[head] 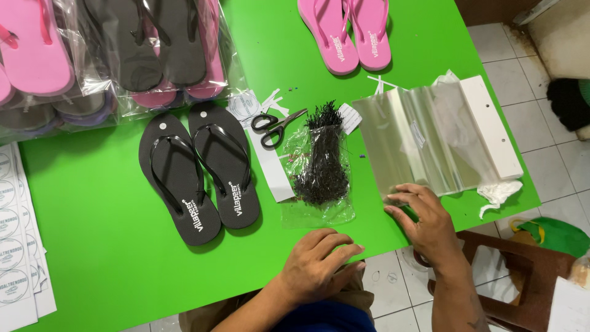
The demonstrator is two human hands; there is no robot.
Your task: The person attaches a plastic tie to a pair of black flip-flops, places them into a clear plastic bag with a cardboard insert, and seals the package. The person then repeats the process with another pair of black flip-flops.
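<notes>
Green tabletop [92, 246] fills the view, and at the far left lie sticker sheets [15, 240] under bagged pink and black sandals [104, 55]. Moving along, a loose pair of black flip-flops [198, 175] lies flat, then scissors [276, 128], then a small bag of black tag ties [321, 163]. Left hand [319, 264] rests on the table edge, fingers loosely curled, holding nothing. Right hand [424, 218] spreads its fingers on the near edge of the clear plastic bags [430, 138], a stack lying at the table's right side. Those bags look thin, limp and slippery, likely best pinched by a corner. Pink flip-flops [353, 31] sit up top.
</notes>
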